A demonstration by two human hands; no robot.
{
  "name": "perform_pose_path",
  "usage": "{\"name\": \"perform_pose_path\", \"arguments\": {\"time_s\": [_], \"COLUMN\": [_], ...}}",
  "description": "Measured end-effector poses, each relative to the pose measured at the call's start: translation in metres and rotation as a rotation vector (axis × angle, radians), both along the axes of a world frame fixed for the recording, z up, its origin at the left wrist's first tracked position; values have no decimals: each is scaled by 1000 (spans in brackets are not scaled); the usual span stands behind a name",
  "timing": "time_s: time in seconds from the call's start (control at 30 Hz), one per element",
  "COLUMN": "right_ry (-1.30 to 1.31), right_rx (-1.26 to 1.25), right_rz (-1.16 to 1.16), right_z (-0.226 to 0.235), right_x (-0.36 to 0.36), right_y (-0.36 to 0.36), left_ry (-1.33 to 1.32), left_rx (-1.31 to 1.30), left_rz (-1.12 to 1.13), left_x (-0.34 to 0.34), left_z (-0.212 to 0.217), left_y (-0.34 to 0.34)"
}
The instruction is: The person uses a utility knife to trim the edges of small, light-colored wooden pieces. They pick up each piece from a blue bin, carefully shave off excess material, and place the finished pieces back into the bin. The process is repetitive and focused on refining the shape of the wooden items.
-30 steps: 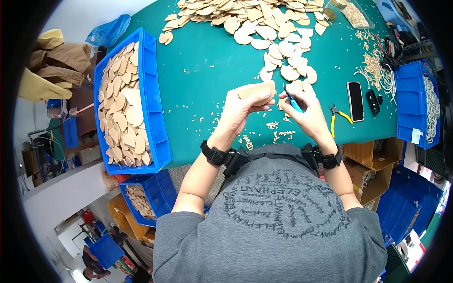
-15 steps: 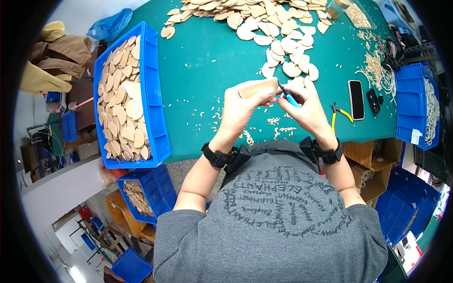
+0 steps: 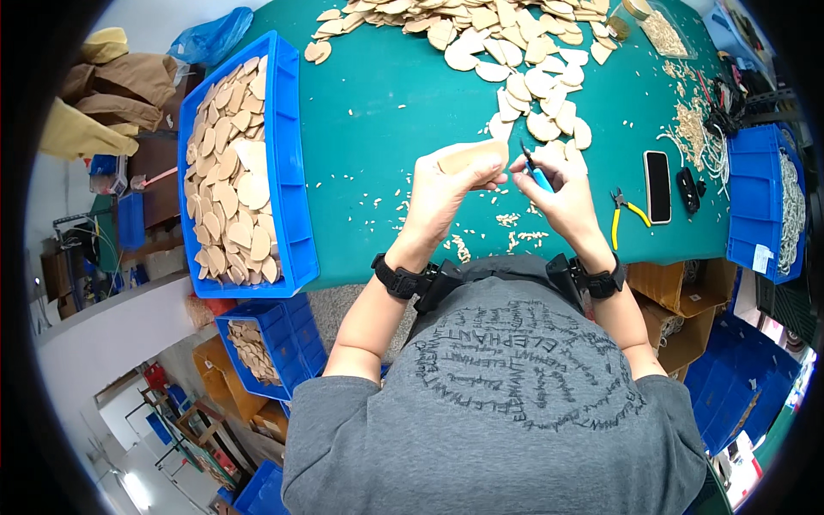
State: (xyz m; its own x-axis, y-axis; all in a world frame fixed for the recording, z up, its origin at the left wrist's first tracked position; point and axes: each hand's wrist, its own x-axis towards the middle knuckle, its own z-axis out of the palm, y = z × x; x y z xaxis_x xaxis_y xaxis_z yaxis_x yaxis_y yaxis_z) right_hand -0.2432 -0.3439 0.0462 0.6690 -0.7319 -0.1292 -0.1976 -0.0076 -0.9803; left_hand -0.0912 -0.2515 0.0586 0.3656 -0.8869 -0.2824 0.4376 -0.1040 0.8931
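My left hand is closed on a flat tan piece with a curved edge, held up above the green table. Just to its right, my right hand grips small cutting pliers with blue handles. Their dark tips point up and away, a small gap apart from the piece. Beyond the hands lie several similar tan pieces, trailing from a large pile at the far edge. Small pale trimmings are scattered on the table below my hands.
At the left stands a blue bin full of tan pieces. To the right lie yellow-handled cutters, a phone and a small black object. Farther right are heaped trimmings and a blue crate of white cords.
The blue-handled pliers have drawn back from the tan piece's edge, opening a gap between my hands. The whole view has shifted slightly.
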Motion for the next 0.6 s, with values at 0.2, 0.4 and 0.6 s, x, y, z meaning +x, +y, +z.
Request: {"name": "perform_pose_path", "arguments": {"time_s": [0.2, 0.4, 0.6], "right_ry": [20, 57, 32], "right_rx": [93, 96, 98], "right_rz": [-67, -24, -103], "right_z": [-6, -9, -16], "right_x": [-16, -23, -42], "right_y": [-8, -10, -23], "left_ry": [-44, 141, -628], "left_rx": [-250, -186, 250], "left_rz": [488, 781, -83], "left_x": [101, 188, 61], "left_z": [-2, -36, -149], "left_y": [15, 18, -25]}}
